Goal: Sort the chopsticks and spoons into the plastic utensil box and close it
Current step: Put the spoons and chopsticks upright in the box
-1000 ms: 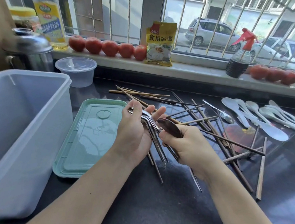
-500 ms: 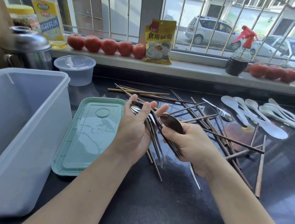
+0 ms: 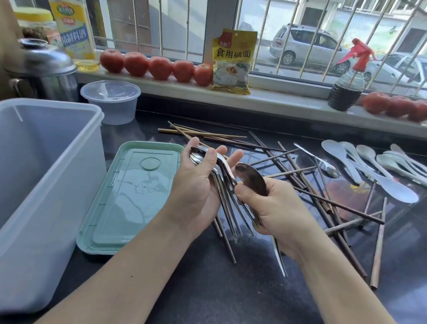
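Observation:
My left hand [image 3: 196, 186] holds a bundle of metal spoons [image 3: 222, 168], bowls up by the fingers, handles pointing down toward me. My right hand [image 3: 279, 209] grips one more metal spoon [image 3: 252, 177] against that bundle. Behind and right of my hands, several dark and light wooden chopsticks [image 3: 311, 178] lie crossed on the black counter. White plastic spoons [image 3: 382, 167] lie in a group at the far right, and a single metal spoon [image 3: 321, 162] lies next to them. The clear plastic utensil box [image 3: 54, 170] stands open at the left, with its green lid [image 3: 134, 195] flat beside it.
A round lidded plastic tub [image 3: 110, 100] and a steel pot [image 3: 44, 68] stand at the back left. On the windowsill sit an oil bottle [image 3: 69, 20], tomatoes [image 3: 159, 67], a yellow packet [image 3: 233, 60] and a red-topped spray bottle [image 3: 349, 78].
My hands have stayed over the same spot; the right hand has pushed its spoon closer into the bundle in my left hand.

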`<state>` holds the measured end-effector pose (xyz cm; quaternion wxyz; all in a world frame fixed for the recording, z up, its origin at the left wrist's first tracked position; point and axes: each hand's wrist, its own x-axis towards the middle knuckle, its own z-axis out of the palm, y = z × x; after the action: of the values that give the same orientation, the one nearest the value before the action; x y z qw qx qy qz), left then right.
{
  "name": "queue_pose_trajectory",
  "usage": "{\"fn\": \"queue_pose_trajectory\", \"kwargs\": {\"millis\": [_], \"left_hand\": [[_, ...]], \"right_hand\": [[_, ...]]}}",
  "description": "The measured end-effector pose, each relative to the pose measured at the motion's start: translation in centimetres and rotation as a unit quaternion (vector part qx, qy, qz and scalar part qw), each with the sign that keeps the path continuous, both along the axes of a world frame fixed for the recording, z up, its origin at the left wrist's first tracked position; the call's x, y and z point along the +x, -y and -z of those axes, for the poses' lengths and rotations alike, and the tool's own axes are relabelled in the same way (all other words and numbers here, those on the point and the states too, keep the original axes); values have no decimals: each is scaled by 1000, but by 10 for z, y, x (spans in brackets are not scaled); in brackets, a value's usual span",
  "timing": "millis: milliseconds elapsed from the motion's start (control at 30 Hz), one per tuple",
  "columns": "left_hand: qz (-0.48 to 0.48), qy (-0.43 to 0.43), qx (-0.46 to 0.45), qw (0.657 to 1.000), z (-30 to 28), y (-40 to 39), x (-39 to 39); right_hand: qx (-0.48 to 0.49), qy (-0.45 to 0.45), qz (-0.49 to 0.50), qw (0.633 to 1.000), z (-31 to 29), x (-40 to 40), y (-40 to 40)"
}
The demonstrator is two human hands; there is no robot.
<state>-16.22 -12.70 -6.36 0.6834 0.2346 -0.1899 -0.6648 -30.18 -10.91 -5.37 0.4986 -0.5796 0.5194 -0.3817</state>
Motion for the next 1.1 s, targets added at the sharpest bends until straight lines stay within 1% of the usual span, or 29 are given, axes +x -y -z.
{"fn": "queue_pose_trajectory", "kwargs": {"millis": [133, 233, 300, 367, 433, 467, 500, 533, 567, 600, 633, 667, 733, 767, 800, 867, 900, 933, 1000, 1033, 1100], "left_hand": [[-5, 3, 0, 1000, -2, -2, -1], [-3, 8, -4, 1000, -1, 0, -1], [14, 26, -21, 999, 0, -1, 0], [23, 37, -22, 999, -1, -2, 1], [13, 29, -15, 999, -2, -2, 0], [-4, 25, -6, 1000, -3, -2, 0], [-32, 25, 8, 999, -2, 0, 2], [-65, 25, 28, 997, -1, 3, 5], [-100, 26, 50, 993, -1, 5, 10], [-126, 24, 68, 989, -1, 7, 15], [-140, 16, 75, 987, -2, 8, 20], [-137, 3, 69, 988, -5, 8, 24], [-96, -13, 48, 994, -9, 5, 26], [-69, -5, 45, 997, -9, 3, 24], [-44, 10, 44, 998, -10, 1, 20], [4, 26, 33, 999, -8, -2, 13], [24, 31, 23, 999, -6, -3, 9], [42, 39, 15, 998, -6, -5, 4], [75, 61, 3, 995, -3, -10, -7], [87, 63, 0, 994, -2, -12, -13], [101, 40, -4, 994, -2, -18, -22]], "right_hand": [[-16, -30, -28, 999, 0, 1, -2], [-41, -51, -17, 998, -1, 1, -3], [-32, -17, 10, 999, -2, 1, -2], [-3, 27, 35, 999, -5, 0, -2], [5, 32, 55, 998, -6, -1, 0], [-14, 0, 75, 997, -4, -2, 2], [-56, -72, 97, 991, -2, -5, 4], [-110, -178, 110, 972, 2, -9, 6], [-153, -285, 107, 940, 3, -12, 7], [-174, -371, 96, 907, 5, -15, 7], [-181, -430, 85, 880, 6, -16, 6], [-173, -470, 72, 863, 7, -15, 6], [-141, -513, 43, 846, 10, -10, 5], [-124, -511, 28, 850, 11, -9, 5], [-112, -486, 21, 866, 9, -10, 5], [-108, -378, 42, 919, 0, -15, 7], [-123, -310, 65, 940, -5, -18, 7], [-141, -250, 95, 953, -8, -18, 7], [-156, -166, 132, 965, -12, -10, 6], [-157, -142, 125, 969, -12, -2, 6], [-164, -164, 89, 969, -7, 15, 5]]}}
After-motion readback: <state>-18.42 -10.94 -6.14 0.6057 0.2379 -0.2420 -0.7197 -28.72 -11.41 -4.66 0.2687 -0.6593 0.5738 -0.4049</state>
